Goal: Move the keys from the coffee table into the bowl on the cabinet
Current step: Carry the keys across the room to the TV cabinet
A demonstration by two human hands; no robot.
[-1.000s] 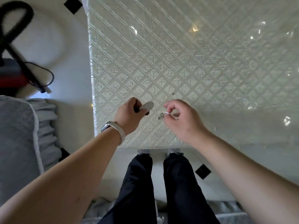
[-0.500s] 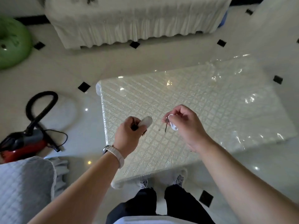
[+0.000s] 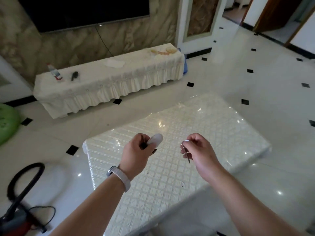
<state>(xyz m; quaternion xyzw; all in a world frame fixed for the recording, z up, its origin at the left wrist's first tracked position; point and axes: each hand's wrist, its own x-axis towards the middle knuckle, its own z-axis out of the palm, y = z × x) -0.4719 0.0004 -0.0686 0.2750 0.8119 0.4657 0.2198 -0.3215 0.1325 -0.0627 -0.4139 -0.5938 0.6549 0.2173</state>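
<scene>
My left hand (image 3: 136,155) is closed on a white oval key fob (image 3: 155,138) with a dark piece under the fingers. My right hand (image 3: 201,150) pinches a metal ring from which a thin key (image 3: 186,155) hangs. Both hands hover apart above the coffee table (image 3: 187,126), which has a white quilted cover under clear plastic. Across the floor stands the long low cabinet (image 3: 102,87) draped in a cream frilled cloth. A pale shallow dish-like shape (image 3: 114,63) lies on its top; I cannot tell if it is the bowl.
A plastic bottle (image 3: 54,72), a small dark object (image 3: 74,76) and yellowish items (image 3: 163,51) are on the cabinet, below a wall TV (image 3: 85,11). A vacuum cleaner with hose (image 3: 18,217) sits at lower left, a green cushion (image 3: 6,121) at far left. White tiled floor separates table and cabinet.
The view has risen from the table top to the room, bringing the cabinet and TV into sight. Both hands have lifted with the keys and moved further apart.
</scene>
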